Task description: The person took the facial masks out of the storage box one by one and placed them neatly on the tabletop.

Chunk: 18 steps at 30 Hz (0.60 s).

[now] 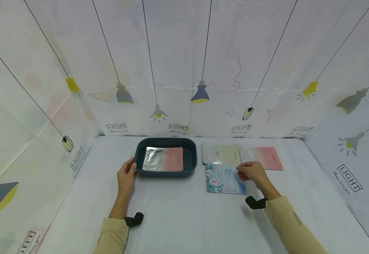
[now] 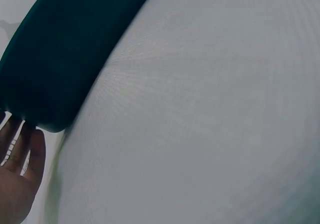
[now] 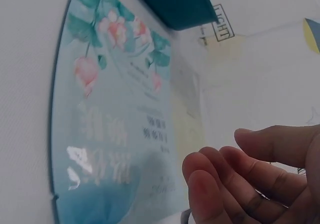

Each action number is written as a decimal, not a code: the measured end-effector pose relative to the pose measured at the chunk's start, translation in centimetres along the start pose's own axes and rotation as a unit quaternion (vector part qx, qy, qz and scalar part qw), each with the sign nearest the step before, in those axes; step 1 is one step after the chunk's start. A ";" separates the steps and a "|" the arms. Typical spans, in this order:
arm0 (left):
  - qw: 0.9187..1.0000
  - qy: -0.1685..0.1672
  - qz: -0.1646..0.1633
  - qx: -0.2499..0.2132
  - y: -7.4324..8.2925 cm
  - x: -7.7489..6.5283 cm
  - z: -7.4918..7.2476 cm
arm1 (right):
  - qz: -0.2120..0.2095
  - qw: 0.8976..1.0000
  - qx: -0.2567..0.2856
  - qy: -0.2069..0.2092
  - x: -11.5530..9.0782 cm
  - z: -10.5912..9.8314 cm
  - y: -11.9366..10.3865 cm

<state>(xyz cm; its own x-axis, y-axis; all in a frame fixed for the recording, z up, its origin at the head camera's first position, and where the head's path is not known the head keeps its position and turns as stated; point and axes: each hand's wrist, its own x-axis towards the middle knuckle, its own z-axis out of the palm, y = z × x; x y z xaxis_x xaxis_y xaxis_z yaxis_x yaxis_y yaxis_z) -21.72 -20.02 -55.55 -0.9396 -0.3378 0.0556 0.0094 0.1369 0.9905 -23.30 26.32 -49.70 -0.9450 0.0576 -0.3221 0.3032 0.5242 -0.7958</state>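
Note:
My left hand (image 1: 126, 176) touches the left end of a dark teal tray (image 1: 191, 155), its fingertips against the tray's outer wall (image 2: 55, 79) in the left wrist view. Inside the tray lies a silver and pink sachet (image 1: 164, 159). Over the right edge of a blue floral sachet (image 1: 224, 180) hovers my right hand (image 1: 254, 173). The right wrist view shows its fingers loosely bent, the thumb apart from them and nothing held. Behind that floral sachet (image 3: 115, 109) lie a silver and pale-green sachet (image 1: 224, 154) and another silver and pink sachet (image 1: 268, 157), partly hidden by the hand.
A white cloth covers the table (image 1: 178, 218). Close behind it hangs a white curtain (image 1: 171, 63) printed with lamps, with more printed cloth on both sides. Each wrist wears a black camera, one at the left cuff (image 1: 134, 219) and one at the right (image 1: 255, 203).

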 end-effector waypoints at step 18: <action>1.000 -0.001 -0.017 -0.005 0.0 0.1 0.0 | -0.014 1.000 0.017 -0.019 2.0 2.0 -5.7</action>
<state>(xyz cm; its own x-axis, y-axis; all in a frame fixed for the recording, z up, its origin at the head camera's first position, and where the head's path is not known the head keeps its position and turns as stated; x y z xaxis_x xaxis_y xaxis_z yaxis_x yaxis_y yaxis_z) -21.77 -20.08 -55.52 -0.9398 -0.3408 0.0226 -0.0186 0.1172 0.9929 -26.70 21.73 -46.85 -0.9481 0.0096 -0.3178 0.2803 0.4967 -0.8214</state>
